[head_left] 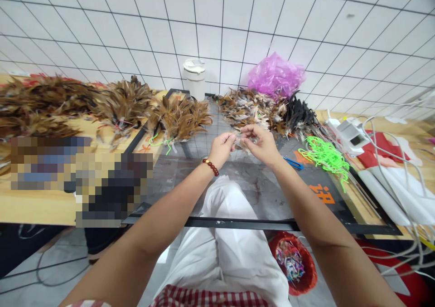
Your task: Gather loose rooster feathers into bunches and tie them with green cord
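Close together over the dark glass board (190, 180), my two hands meet at a small pale feather (242, 144). My left hand (222, 147), with a red bead bracelet at its wrist, is closed with thumb and forefinger pinched, though what sits between them is too small to make out. The fingers of my right hand (258, 143) are curled, thumb toward forefinger, by the same pale wisps. Just behind lies a heap of brown and white feathers (249, 109), with black feathers (299, 114) at its right end. To the left is a bunch of brown feathers (181, 116).
Bright green cord (324, 157) lies at right beside a blue cutter (292, 163). Behind stand a white lidded cup (195, 80) and a pink plastic bag (277, 75). White cables (377, 148) hang at right. A red-lined bin (307, 280) is below the edge. More feathers (44, 103) lie left.
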{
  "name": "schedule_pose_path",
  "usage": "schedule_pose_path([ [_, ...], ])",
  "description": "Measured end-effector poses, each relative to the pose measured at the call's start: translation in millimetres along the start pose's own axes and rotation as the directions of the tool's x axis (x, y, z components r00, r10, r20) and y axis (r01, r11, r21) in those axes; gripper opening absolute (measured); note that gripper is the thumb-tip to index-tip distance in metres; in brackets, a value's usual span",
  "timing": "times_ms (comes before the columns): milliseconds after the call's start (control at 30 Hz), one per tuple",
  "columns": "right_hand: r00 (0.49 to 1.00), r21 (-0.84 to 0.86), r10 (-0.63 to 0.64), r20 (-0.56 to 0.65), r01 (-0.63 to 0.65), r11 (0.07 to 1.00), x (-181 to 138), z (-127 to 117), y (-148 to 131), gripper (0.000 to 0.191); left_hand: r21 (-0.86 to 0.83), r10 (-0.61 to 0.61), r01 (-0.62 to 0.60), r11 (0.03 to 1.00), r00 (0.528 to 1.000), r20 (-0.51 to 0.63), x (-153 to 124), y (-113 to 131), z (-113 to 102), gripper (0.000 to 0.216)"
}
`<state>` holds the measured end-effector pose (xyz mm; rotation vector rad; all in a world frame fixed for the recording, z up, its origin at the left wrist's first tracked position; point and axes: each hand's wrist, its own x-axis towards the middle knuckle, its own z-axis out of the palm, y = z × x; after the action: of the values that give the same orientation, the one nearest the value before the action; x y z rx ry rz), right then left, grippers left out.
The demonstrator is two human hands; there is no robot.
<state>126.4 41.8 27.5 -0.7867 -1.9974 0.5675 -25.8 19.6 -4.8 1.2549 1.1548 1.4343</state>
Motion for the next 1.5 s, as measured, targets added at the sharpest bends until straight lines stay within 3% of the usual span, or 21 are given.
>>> schedule_pose_path([
  [233,0.998,0.003,-0.057,-0.036,0.057,0.998,0.4,4.0,-0.9,0.024,-0.044,-0.024,0.030,0.999,0.992,0.122,0.1,-5.1,0.5,0.029],
  [500,0.989,-0.084,-0.142,-0.029,0.139,0.987,0.6,3.3,2.1,0.023,0.101,0.069,-0.086,0.991,0.984,0.165,-2.0,2.6,-2.2,0.028],
  [600,0.982,-0.116,-0.190,0.012,0.190,0.975,1.1,1.2,2.6,0.019,0.025,0.045,-0.051,0.998,0.980,0.192,-3.5,5.5,-2.1,0.028],
  [800,0.984,-0.041,-0.171,0.039,0.173,0.984,2.3,-2.8,2.0,0.017,-0.165,-0.041,0.095,0.982,0.952,0.305,-2.5,4.1,-2.9,0.030],
  [967,0.992,-0.060,-0.129,-0.003,0.129,0.990,3.5,-2.4,0.3,0.016,-0.163,0.094,-0.065,0.984,0.981,0.172,0.5,3.5,-1.5,0.027],
  [1033,0.995,-0.088,-0.098,-0.021,0.096,0.991,2.9,-2.2,4.5,0.013,-0.226,0.081,-0.059,0.972,0.993,0.089,1.4,4.6,-0.8,0.025],
  [1133,0.986,-0.153,-0.025,0.165,0.051,0.987,-0.1,-3.1,15.1,0.010,-0.332,-0.021,0.028,0.943,1.000,0.023,1.9,8.4,-1.4,0.023],
  [1233,0.911,-0.261,0.049,0.409,0.065,0.963,-3.3,-4.1,23.2,0.014,-0.383,-0.088,0.080,0.920,0.996,-0.005,1.8,12.4,-3.1,0.022],
  [1300,0.885,-0.310,0.074,0.459,0.082,0.947,-3.7,-4.0,24.4,0.006,-0.381,-0.108,0.096,0.920,0.994,-0.011,1.3,14.3,-3.9,0.022],
  [1400,0.952,-0.278,0.090,0.292,-0.006,0.960,-1.2,-3.1,22.1,0.009,-0.358,-0.127,0.124,0.925,0.992,0.015,0.2,16.2,-3.7,0.024],
  [1500,0.976,-0.015,0.220,0.010,-0.219,0.976,2.7,-2.4,21.0,0.008,-0.357,-0.152,0.166,0.919,0.986,0.068,-1.0,17.7,-2.5,0.026],
])
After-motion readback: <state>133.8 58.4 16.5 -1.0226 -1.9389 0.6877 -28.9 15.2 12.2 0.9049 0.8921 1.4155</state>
